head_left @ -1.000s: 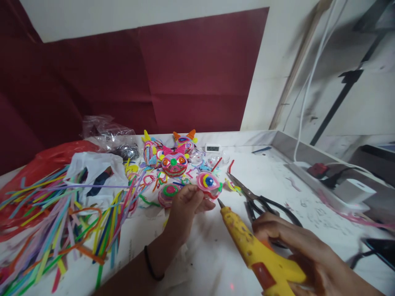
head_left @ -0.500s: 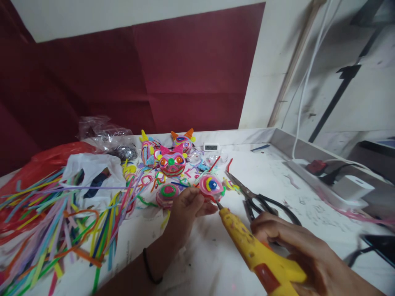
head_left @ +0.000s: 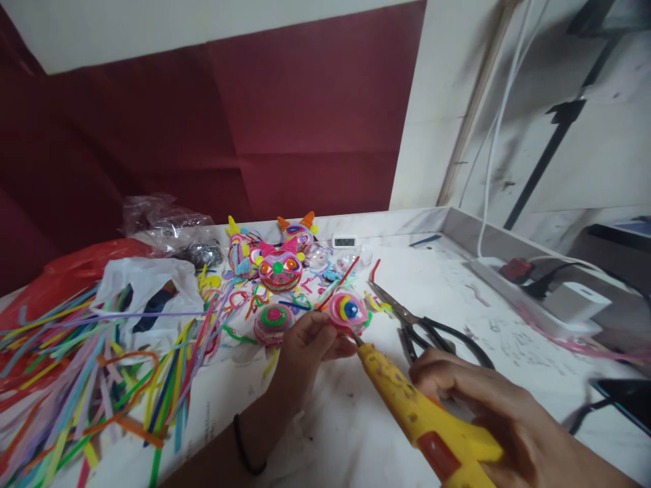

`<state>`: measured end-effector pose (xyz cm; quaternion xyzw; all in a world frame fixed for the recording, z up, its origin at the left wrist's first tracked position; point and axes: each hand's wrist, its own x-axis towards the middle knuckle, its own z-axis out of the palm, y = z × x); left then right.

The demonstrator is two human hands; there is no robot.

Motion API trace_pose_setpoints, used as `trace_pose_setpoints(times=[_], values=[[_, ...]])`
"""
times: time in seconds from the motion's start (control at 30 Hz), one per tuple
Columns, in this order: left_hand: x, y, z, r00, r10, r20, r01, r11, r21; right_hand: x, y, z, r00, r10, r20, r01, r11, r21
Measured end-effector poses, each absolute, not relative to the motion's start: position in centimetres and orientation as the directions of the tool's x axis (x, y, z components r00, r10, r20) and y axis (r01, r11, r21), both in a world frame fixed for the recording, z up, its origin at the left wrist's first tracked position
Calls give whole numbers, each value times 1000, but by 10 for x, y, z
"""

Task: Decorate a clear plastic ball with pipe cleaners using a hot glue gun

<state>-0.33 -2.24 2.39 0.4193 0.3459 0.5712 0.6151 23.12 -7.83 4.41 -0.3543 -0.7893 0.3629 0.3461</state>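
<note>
My left hand pinches a small pink round ornament with a yellow and blue centre, just above the white table. My right hand grips a yellow glue gun. Its nozzle tip touches the lower edge of the ornament. A dark band sits on my left wrist.
Black-handled scissors lie just right of the ornament. Finished colourful ornaments cluster behind it. A big heap of coloured pipe cleaners and plastic bags fill the left. A power strip and white adapter sit at the right edge.
The glue gun has moved forward until its nozzle meets the ornament. My left hand keeps its hold on the ornament, which has tilted slightly.
</note>
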Motion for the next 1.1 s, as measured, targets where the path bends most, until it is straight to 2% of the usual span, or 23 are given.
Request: trace_pose_setpoints(times=[0.13,0.37,0.8,1.1], values=[[-3,-24,24,121,991,64,-393,-11,919,224,-75,54,-530,783,326,298,531,-793],[-2,-26,24,130,990,56,-377,-3,926,223,-75,58,-532,792,299,281,499,-820],[5,-32,31,125,992,27,-465,35,885,221,-73,60,-514,815,269,220,428,-877],[3,-32,30,157,987,13,-509,70,858,219,-74,64,-520,819,243,272,429,-862]])
